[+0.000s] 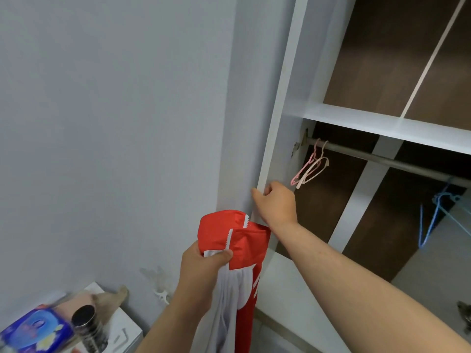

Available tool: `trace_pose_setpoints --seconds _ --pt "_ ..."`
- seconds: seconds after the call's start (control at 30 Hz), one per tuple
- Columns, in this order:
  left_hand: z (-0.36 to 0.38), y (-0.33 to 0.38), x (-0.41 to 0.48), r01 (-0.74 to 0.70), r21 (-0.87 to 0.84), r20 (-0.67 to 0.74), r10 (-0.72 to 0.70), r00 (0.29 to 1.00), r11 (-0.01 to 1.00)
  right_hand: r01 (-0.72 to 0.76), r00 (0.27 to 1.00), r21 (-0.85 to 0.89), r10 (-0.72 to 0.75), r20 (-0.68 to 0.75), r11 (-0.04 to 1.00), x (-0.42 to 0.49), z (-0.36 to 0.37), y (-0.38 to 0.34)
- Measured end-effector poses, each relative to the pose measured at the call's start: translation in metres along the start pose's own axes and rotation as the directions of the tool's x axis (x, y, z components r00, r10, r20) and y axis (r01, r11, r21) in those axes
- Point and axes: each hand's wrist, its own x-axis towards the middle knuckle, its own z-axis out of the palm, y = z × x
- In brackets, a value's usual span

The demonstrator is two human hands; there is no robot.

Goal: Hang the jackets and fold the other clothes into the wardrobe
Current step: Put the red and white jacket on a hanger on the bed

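Left hand pinching red jacket, right hand gripping wardrobe edge, pink hangers on rail beyond

1. No text, brand, number or sign can be read anywhere in the view
2. Coloured print is seen on the blue packet at lower left, but it is blurred beyond reading

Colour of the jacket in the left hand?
Red, with white stripes and white lining. The jacket held by the left hand shows best in the head view.
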Motion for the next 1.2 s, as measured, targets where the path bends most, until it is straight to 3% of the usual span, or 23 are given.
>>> trace_pose_setpoints --seconds 0.23,0.4,0.53,0.77,1.03,1.2 --pt "-0.008 0.003 0.000 0.002 -0.029 -0.027 -0.003 1.000 1.000 0.116 0.993 -0.144 -0.110 0.051 0.983 0.010 0.009 -0.010" --pt "-0.010 -0.001 0.000 0.008 -0.048 -0.014 -0.008 1.000 0.999 0.094 0.994 -0.130 -0.085 0.074 0.987 0.002 0.005 -0.005" --pt "-0.003 -0.005 -0.002 0.012 -0.048 0.012 -0.011 1.000 0.999 -0.003 0.985 0.138 -0.021 0.171 0.990 -0.021 -0.016 0.018" --pt "0.055 -0.004 -0.012 0.038 0.048 0.212 -0.047 0.976 0.998 -0.227 0.940 0.443 0.076 0.333 0.867 -0.080 -0.075 0.074" --pt "0.161 -0.027 -0.006 0.043 0.081 0.372 -0.071 0.926 0.996 -0.372 0.925 0.581 0.337 0.172 0.724 -0.083 -0.155 0.161" --pt "0.230 -0.052 0.001 0.081 0.087 0.440 -0.111 0.891 0.993 -0.375 0.898 0.586 0.440 0.036 0.718 -0.069 -0.201 0.216"
